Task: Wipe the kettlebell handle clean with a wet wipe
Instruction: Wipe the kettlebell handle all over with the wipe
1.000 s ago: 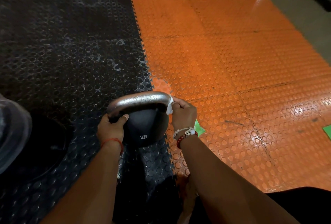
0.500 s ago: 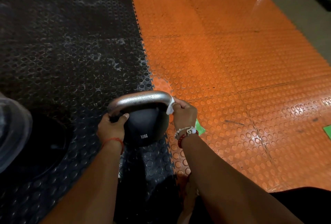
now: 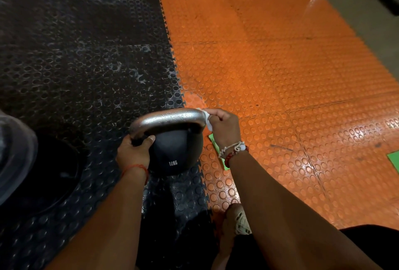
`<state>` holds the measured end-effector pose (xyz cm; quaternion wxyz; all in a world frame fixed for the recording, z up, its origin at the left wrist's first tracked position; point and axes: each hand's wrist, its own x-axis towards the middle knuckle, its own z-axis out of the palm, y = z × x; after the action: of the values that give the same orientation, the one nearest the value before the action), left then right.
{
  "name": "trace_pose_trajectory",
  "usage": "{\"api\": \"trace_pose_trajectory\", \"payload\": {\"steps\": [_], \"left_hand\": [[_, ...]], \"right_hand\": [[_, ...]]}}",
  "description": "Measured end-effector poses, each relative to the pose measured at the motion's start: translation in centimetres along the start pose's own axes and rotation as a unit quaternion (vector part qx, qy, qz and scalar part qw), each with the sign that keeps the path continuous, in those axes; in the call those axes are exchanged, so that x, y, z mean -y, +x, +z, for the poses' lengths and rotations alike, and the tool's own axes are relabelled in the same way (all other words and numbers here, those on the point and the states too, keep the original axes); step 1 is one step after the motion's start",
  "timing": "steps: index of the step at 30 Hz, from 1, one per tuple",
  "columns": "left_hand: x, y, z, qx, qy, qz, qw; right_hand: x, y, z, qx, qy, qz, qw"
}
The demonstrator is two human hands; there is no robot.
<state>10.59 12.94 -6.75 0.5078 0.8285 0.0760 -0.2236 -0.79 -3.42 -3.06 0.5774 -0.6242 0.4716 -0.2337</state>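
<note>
The round matte-black kettlebell [image 3: 177,151] marked 12KG stands upright on the toothed seam between the black studded rubber mat [image 3: 86,54] and the orange studded mat [image 3: 280,75]. Its smooth silvery metal handle [image 3: 170,117], beaded with droplets, arches on top with its long axis running left to right. The left grip [image 3: 135,152] is curled round the handle's left end, while the right grip [image 3: 224,127] pinches a crumpled white wet wipe [image 3: 206,118] against the right bend.

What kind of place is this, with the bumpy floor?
Most likely a gym. A kettlebell marked 12KG stands on studded black floor tiles beside orange tiles, and a dark round disc at the left looks like a weight plate.
</note>
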Motion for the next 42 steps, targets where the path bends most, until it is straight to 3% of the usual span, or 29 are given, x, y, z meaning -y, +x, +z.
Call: {"api": "trace_pose_trajectory", "payload": {"steps": [15, 20, 42], "left_hand": [[-0.2, -0.2, 0.0, -0.01, 0.021, 0.008, 1.0], [0.1, 0.0, 0.0, -0.006, 0.015, 0.006, 1.0], [0.3, 0.2, 0.1, -0.003, 0.02, 0.007, 1.0]], "right_hand": [[1.4, 2.9, -1.0, 0.159, -0.067, -0.011, 0.985], [0.8, 2.3, -1.3, 0.144, -0.004, 0.011, 0.99], [0.2, 0.0, -0.4, 0.028, -0.011, -0.051, 0.998]]}}
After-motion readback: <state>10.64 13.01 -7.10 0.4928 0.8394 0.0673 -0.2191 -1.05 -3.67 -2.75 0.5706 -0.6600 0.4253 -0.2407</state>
